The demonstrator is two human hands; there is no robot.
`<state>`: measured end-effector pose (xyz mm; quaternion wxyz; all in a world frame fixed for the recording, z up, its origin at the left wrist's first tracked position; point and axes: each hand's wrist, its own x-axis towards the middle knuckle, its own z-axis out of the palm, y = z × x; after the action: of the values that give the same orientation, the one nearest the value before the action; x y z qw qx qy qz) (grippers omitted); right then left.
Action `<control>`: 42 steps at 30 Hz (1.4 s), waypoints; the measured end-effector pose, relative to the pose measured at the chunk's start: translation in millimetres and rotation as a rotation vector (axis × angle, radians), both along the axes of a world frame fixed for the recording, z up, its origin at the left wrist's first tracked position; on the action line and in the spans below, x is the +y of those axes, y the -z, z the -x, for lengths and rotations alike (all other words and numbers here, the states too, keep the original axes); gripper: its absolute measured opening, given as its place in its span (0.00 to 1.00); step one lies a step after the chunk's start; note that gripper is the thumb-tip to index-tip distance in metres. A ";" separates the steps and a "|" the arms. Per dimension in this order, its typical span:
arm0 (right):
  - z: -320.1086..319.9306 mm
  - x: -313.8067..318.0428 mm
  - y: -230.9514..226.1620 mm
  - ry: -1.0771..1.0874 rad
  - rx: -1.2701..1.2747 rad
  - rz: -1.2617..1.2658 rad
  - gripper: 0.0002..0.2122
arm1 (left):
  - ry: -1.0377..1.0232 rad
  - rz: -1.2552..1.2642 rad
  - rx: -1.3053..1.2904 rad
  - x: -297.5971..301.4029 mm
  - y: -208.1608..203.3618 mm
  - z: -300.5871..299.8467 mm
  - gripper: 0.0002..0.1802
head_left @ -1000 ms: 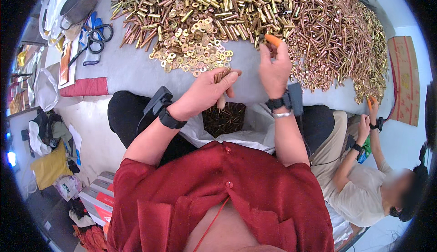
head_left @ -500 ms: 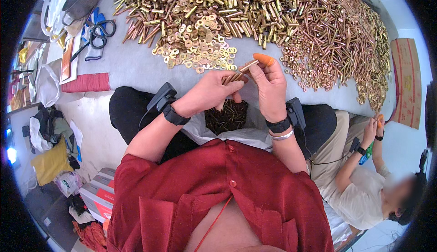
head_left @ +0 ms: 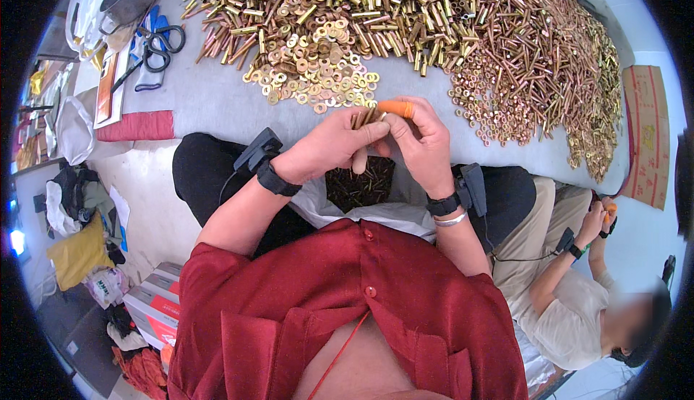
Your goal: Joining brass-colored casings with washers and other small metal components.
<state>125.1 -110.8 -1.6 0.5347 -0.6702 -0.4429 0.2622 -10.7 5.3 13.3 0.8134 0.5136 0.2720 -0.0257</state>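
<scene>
Head view, landmark: the washer heap (head_left: 318, 71) is spread on the grey worktop (head_left: 220, 100); every place below is given from it.
Left hand: the left hand (head_left: 334, 140) is held just on the near side of the washer heap, curled closed around a small bundle of slim metal pieces (head_left: 359, 119).
Right hand: the right hand (head_left: 425, 140) is held nearward and to the right of the washer heap, its thumb and fingers brought in to the bundle's free ends; whether a piece is pinched there cannot be told.
Bundle's long axis: the pieces appear to be slanted away from the body and slightly rightward, their free ends turned toward the right hand.
Nearer hand: the free ends are met by the right fingertips, while the other ends are enclosed by the left palm. In the picture, the orange finger cover (head_left: 395, 109) is seen right by the heap's near right edge; contact cannot be judged.
Tube heap: the metal tubes (head_left: 401, 13) are piled beyond the washer heap and to its right.
Nut heap: the small nuts (head_left: 483, 114) are scattered well to its right.
Sack: dark slender parts (head_left: 359, 185) are contained in a white sack (head_left: 405, 219), nearward of the washer heap, below the hands.
</scene>
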 end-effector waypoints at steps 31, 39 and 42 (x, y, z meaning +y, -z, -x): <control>-6.8 8.6 5.5 0.321 -0.216 0.163 0.04 | -0.262 -0.135 0.015 1.6 6.6 -6.1 0.12; 17.2 13.4 11.5 0.289 0.082 -0.087 0.04 | -0.204 -0.124 0.014 -0.6 9.1 -5.4 0.11; 22.2 6.4 12.4 0.266 -0.140 -0.069 0.04 | -0.187 -0.094 -0.010 -0.7 6.8 -6.0 0.10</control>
<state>102.9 -104.4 -14.0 0.5553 -0.7206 -0.3954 0.1262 -4.7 4.6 6.5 0.7886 0.5237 0.3156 0.0656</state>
